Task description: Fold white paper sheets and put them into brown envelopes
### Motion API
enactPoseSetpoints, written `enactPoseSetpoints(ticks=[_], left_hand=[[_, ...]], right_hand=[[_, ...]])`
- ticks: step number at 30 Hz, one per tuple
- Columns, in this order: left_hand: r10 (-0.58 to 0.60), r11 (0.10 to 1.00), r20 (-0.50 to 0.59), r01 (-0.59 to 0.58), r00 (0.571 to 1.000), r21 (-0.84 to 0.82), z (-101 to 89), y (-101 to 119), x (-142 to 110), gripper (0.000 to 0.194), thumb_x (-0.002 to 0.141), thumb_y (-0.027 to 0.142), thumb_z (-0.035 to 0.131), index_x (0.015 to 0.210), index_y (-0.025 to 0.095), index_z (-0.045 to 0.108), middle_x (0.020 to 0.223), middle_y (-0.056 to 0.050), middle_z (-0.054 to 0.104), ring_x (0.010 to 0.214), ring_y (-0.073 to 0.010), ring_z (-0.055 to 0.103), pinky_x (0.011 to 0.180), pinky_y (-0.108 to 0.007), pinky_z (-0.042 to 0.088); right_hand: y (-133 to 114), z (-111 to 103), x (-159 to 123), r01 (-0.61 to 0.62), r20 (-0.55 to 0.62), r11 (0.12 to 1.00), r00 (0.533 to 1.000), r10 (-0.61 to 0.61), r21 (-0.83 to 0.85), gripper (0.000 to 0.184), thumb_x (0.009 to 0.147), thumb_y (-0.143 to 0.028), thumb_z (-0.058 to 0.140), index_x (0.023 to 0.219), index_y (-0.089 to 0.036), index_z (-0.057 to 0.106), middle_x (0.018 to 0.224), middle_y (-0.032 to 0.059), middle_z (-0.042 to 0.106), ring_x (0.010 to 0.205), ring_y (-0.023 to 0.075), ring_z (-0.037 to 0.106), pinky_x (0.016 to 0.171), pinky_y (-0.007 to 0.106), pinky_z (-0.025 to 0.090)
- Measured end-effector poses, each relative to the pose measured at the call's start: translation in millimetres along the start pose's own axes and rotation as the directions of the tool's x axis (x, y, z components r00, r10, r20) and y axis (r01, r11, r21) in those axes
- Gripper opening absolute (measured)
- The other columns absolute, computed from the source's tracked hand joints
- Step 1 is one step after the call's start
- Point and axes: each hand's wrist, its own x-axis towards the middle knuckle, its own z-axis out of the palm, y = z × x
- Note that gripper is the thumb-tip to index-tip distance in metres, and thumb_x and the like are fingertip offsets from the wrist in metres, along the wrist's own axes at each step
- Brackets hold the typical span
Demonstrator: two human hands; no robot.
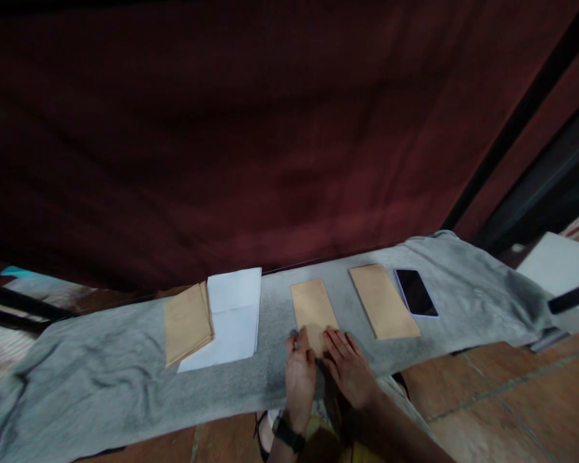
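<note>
A narrow brown paper envelope (313, 302) lies lengthwise on the grey cloth, its near end between my hands. My left hand (300, 370), with a dark watch on the wrist, grips the envelope's near left edge with bent fingers and thumb. Across the near right edge lies my right hand (350, 370), its fingers stretched out and flat on the paper. The lowest part of the envelope is partly covered by my fingers. To the right rests another brown envelope (383, 302), flat and apart from my hands.
A phone (416, 292) with a pale purple rim lies beside the right envelope. On the left, a stack of brown envelopes (187, 323) overlaps white paper sheets (234, 315). The grey cloth (125, 379) covers a long narrow surface before a dark red curtain (289, 161).
</note>
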Motion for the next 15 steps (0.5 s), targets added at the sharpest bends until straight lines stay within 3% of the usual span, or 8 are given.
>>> enactPoseSetpoints(ticks=[4, 9, 12, 15], left_hand=[[0.161, 0.956, 0.005, -0.157, 0.987, 0.247, 0.6, 9.8, -2.7, 0.049, 0.095, 0.014, 0.038, 0.14, 0.016, 0.057, 0.139, -0.017, 0.059, 0.124, -0.0313, 0.059, 0.108, -0.049, 0.045], [0.394, 0.878, 0.187, -0.429, 0.9, 0.211, 17.8, 22.4, 20.4, 0.051, 0.101, 0.029, 0.038, 0.151, 0.019, 0.043, 0.16, -0.01, 0.041, 0.149, -0.0271, 0.033, 0.123, -0.05, 0.028], [0.418, 0.84, 0.285, -0.486, 0.863, 0.241, 30.1, 25.5, 44.3, 0.053, 0.102, 0.032, 0.036, 0.153, 0.018, 0.039, 0.162, -0.009, 0.037, 0.152, -0.0263, 0.028, 0.125, -0.052, 0.022], [0.406, 0.816, 0.299, -0.49, 0.864, 0.308, 38.7, 27.4, 70.7, 0.055, 0.101, 0.032, 0.036, 0.155, 0.019, 0.036, 0.162, -0.008, 0.036, 0.152, -0.0243, 0.026, 0.126, -0.05, 0.018]], right_hand=[[1.7, 9.1, -5.8, 0.025, 0.025, 0.994, 0.999, -0.022, -0.108, 0.058, 0.103, -0.039, 0.044, 0.156, -0.018, 0.034, 0.156, 0.0091, 0.044, 0.144, 0.0239, 0.04, 0.122, 0.047, 0.026], [3.2, 16.1, -7.8, 0.036, -0.004, 0.992, 0.999, -0.037, -0.118, 0.052, 0.099, -0.03, 0.048, 0.151, -0.021, 0.045, 0.15, 0.0088, 0.053, 0.141, 0.0253, 0.046, 0.121, 0.047, 0.027], [2.9, 16.2, -6.9, 0.046, -0.046, 0.994, 0.998, -0.05, -0.096, 0.049, 0.098, -0.026, 0.048, 0.147, -0.019, 0.05, 0.142, 0.0106, 0.06, 0.138, 0.0261, 0.049, 0.119, 0.049, 0.031], [1.2, 13.2, -6.1, 0.037, -0.026, 0.996, 0.999, -0.04, -0.084, 0.05, 0.099, -0.027, 0.05, 0.148, -0.02, 0.049, 0.144, 0.0099, 0.059, 0.138, 0.0256, 0.049, 0.119, 0.049, 0.032]])
